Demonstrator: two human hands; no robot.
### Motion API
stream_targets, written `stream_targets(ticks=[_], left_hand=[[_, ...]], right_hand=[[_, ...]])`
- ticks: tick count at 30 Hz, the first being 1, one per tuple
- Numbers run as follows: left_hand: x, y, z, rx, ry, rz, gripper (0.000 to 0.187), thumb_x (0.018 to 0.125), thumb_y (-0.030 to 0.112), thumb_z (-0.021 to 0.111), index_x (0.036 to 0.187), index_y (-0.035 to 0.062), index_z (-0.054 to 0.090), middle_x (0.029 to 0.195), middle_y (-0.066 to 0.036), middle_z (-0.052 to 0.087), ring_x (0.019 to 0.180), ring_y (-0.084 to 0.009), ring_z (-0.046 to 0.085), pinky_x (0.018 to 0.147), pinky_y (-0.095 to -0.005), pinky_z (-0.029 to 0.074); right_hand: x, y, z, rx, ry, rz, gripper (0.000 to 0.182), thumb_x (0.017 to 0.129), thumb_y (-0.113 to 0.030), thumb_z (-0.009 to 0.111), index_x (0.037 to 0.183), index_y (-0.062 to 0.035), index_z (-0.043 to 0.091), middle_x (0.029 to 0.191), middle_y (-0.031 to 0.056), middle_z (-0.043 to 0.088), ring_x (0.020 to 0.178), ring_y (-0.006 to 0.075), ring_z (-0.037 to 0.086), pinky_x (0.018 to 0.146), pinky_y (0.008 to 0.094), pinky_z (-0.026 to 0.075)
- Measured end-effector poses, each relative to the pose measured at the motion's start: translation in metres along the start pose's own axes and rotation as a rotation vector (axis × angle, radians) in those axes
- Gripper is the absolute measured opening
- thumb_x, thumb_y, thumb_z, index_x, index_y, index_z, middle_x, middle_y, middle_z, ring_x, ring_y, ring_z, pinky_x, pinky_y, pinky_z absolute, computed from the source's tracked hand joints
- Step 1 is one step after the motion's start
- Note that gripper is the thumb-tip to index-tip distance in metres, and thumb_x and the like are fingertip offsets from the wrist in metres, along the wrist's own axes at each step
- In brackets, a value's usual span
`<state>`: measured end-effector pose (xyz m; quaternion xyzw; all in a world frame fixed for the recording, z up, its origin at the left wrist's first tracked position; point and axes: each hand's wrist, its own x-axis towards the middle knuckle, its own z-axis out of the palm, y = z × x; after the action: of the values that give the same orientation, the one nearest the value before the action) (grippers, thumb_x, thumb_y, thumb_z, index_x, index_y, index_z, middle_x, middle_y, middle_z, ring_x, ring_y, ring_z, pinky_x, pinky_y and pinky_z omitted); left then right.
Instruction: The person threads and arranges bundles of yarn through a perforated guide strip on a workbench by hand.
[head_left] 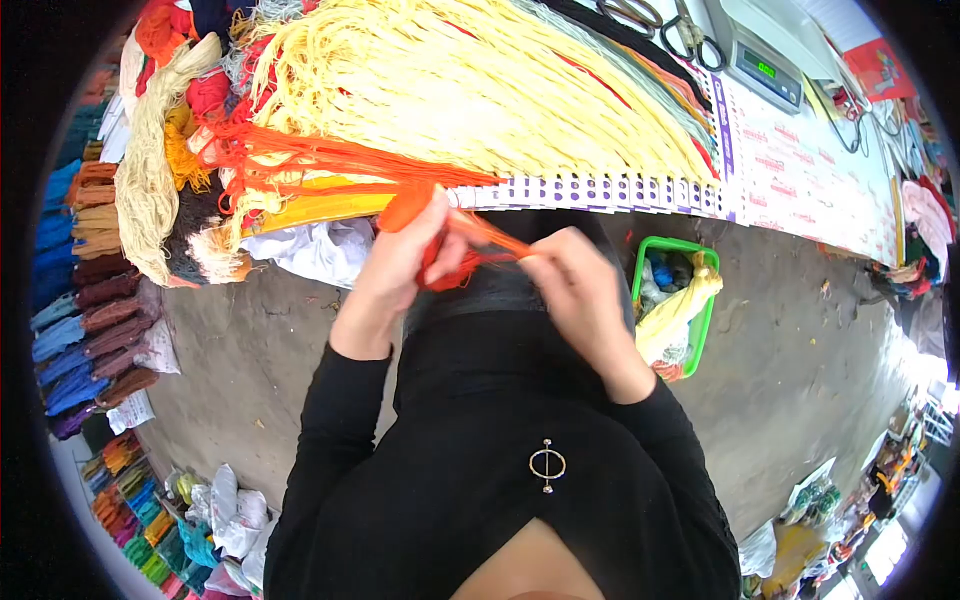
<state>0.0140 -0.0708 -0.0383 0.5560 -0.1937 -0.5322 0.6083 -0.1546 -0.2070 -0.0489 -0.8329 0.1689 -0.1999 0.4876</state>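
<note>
A bundle of orange-red yarn stretches between my two hands in front of my lap. My left hand is closed around the bundle, with a loop of it bulging above the thumb and more strands hanging below the fingers. At the other end, my right hand pinches the strands between thumb and fingers. Just beyond my hands, long orange-red strands lie along the table's near edge. Beside them spreads a wide layer of pale yellow yarn, its right ends along a card strip with dark holes.
Scissors and a digital scale sit at the table's back right. A green basket with yarn and bags stands on the floor to my right. Cream skeins hang at the table's left end, near shelves of coloured yarn.
</note>
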Motion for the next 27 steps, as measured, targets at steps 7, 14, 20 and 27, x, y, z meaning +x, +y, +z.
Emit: stream_targets(ticks=[7,14,20,27], left_hand=[[-0.053,-0.004,-0.161,-0.818,0.341,0.255,0.028,0.097,0.027,0.043,0.084,0.0044,0.052,0.055,0.006,0.033,0.040,-0.0043,0.026,0.035,-0.0186,0.021],[-0.130,0.008,-0.256,-0.952,0.489,0.794,0.048,0.098,0.031,0.033,0.128,-0.0059,0.039,0.058,0.003,0.038,0.040,-0.0056,0.030,0.038,-0.0195,0.026],[-0.040,0.006,-0.091,-0.730,0.394,0.403,0.039,0.092,0.018,0.050,0.127,0.0021,0.044,0.105,-0.010,0.060,0.051,-0.0051,0.038,0.049,-0.0202,0.037],[0.030,-0.007,0.015,-0.309,0.033,-0.242,0.050,0.093,0.036,0.048,0.132,0.0051,0.042,0.130,-0.012,0.047,0.091,-0.0228,0.063,0.059,-0.0267,0.052]], right_hand=[[-0.020,0.070,-0.155,1.257,0.607,0.042,0.024,0.094,-0.014,0.047,0.111,0.0017,0.051,0.111,0.0170,0.058,0.107,0.0260,0.054,0.093,0.0426,0.045],[-0.090,0.139,-0.358,1.072,1.001,-0.240,0.018,0.090,-0.011,0.052,0.076,-0.0075,0.042,0.062,-0.0024,0.035,0.050,0.0088,0.032,0.046,0.0223,0.026],[0.008,0.042,-0.165,0.257,0.781,0.247,0.017,0.087,-0.006,0.058,0.102,-0.0008,0.055,0.078,-0.0010,0.054,0.064,0.0041,0.047,0.053,0.0177,0.039],[0.054,0.060,-0.005,0.202,-0.068,0.268,0.013,0.087,-0.009,0.056,0.095,-0.0001,0.062,0.069,0.0026,0.060,0.060,0.0081,0.054,0.057,0.0219,0.044]])
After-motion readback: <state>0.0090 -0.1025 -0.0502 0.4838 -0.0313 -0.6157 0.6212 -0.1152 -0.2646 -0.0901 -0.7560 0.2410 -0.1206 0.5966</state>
